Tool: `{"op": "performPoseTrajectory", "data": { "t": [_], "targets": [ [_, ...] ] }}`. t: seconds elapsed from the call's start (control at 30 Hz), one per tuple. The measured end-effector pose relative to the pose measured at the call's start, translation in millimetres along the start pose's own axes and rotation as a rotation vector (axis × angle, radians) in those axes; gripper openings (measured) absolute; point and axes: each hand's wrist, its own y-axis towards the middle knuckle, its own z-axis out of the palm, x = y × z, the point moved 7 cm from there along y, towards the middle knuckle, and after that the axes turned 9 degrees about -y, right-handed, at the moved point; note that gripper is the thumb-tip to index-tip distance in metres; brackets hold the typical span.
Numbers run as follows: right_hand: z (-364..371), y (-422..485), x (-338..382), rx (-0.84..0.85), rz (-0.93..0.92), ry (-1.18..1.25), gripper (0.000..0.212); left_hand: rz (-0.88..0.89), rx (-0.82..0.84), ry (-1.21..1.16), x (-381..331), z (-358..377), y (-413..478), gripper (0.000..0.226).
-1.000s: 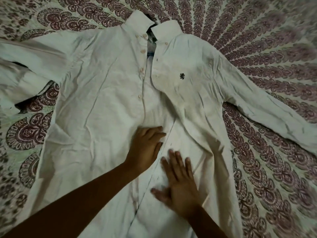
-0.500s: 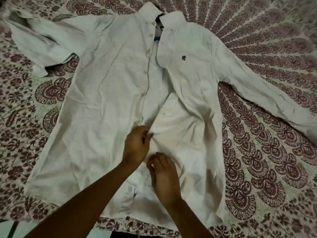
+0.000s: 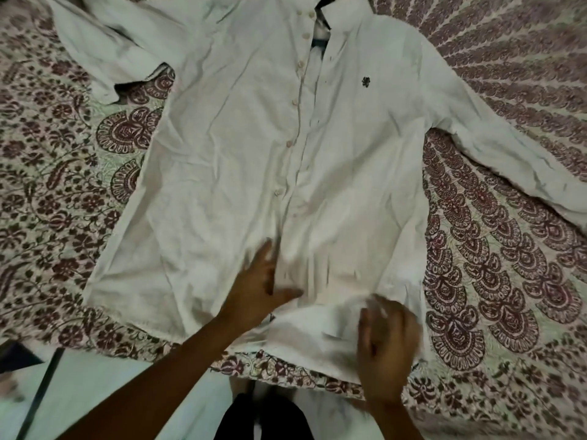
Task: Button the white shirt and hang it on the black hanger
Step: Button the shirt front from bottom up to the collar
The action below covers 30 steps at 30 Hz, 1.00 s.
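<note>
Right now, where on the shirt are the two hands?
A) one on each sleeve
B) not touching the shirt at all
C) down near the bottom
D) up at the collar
C: the left hand lies flat on the white shirt below the lowest buttons, and the right hand is at the bottom hem, far from the collar and sleeves.

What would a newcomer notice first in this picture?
A white shirt lies spread front up across the middle of a maroon-patterned bedspread, with a row of buttons down its centre and a small dark emblem on the chest. Near the bottom, the left hand presses flat on the shirt's front, while the right hand, blurred, seems to grip the hem.
</note>
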Motion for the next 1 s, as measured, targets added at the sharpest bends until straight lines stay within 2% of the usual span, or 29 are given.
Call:
{"op": "performPoseTrajectory", "data": {
  "t": [0.03,0.1,0.17,0.2,0.27,0.33,0.37,0.4,0.47,0.57,0.63,0.73,0.77,0.87,1.0],
  "targets": [
    [-10,3,-12,-0.074,0.125,-0.001,0.039,-0.034,0.037,0.038,2,-1,0,0.071],
    [-22,5,-36,-0.151,0.380,-0.007,0.054,0.028,-0.075,0.082,-7,-17,0,0.043],
    [-19,4,-54,-0.097,0.510,0.014,0.075,0.205,-0.250,0.114,-22,-37,-6,0.026],
    [-17,2,-60,-0.059,0.540,0.029,0.075,0.250,-0.290,0.099,-27,-43,-12,0.027],
    [-13,0,-72,0.030,0.566,0.031,0.052,0.181,-0.205,-0.037,-21,-42,-17,0.049],
    [-11,0,-77,0.118,0.551,0.043,0.030,0.038,0.016,-0.136,-6,-30,-21,0.094],
    [-13,0,-79,0.151,0.535,0.042,0.024,-0.003,0.112,-0.071,1,-25,-25,0.114],
    [-17,1,-81,0.161,0.522,0.046,0.022,-0.021,0.189,0.042,7,-21,-29,0.123],
    [-24,1,-91,0.144,0.539,0.063,0.027,0.016,0.207,0.190,8,-20,-38,0.114],
    [-35,-2,-105,0.116,0.542,0.068,0.036,0.018,0.044,-0.055,13,-26,-43,0.078],
    [-38,-4,-108,0.128,0.502,0.034,0.040,-0.017,-0.008,-0.145,18,-27,-46,0.063],
    [-31,-6,-103,0.229,0.403,-0.001,0.068,-0.016,-0.114,0.030,25,-26,-54,0.060],
    [-31,-5,-102,0.240,0.389,-0.017,0.069,-0.030,-0.157,0.035,27,-27,-56,0.058],
    [-43,-1,-109,0.129,0.430,-0.109,0.039,-0.073,-0.150,0.075,36,-19,-60,0.051],
    [-42,-14,-117,0.188,0.450,-0.147,0.043,-0.177,-0.171,0.219,42,-22,-65,0.054]
  ]
}}
